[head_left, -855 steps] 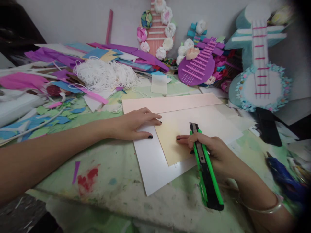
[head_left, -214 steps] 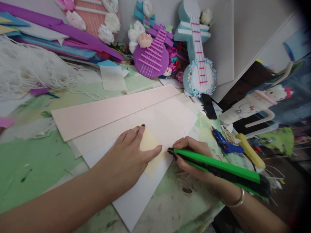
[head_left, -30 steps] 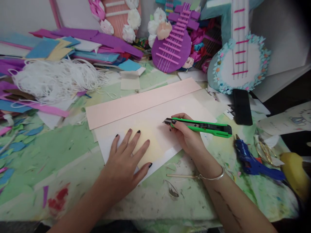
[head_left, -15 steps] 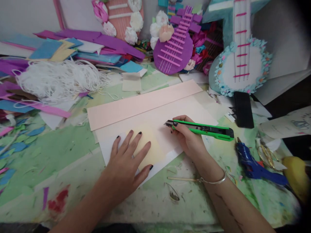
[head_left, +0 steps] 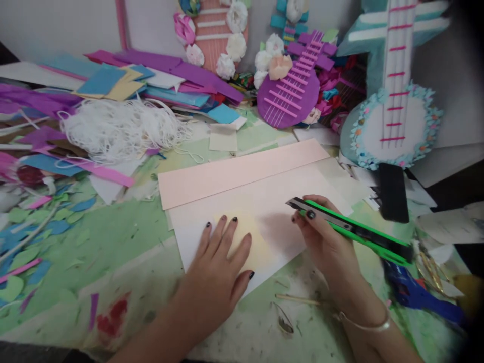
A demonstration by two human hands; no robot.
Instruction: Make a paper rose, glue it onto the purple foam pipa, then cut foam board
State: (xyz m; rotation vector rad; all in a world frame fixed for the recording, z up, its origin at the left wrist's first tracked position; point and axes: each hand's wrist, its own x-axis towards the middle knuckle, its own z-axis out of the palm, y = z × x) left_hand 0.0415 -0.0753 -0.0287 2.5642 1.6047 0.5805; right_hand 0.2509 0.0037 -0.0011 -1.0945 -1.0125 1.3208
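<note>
My right hand grips a green and black utility knife, its blade pointing left and held above the paper. Flat on a white sheet with a yellowish patch rests my left hand, fingers spread. Along the far side of that sheet lies a long pale pink strip, slanting up to the right. Neither the strip nor the sheet touches the knife's blade, as far as I can see.
Behind stand a purple paper instrument and a light blue one. White string lies tangled at the left, near stacked coloured scraps. A black phone and a blue glue gun sit at the right.
The utility knife has lifted off to the right and tilted more in my right hand. My left hand stays spread on the sheet. The whole view has shifted slightly.
</note>
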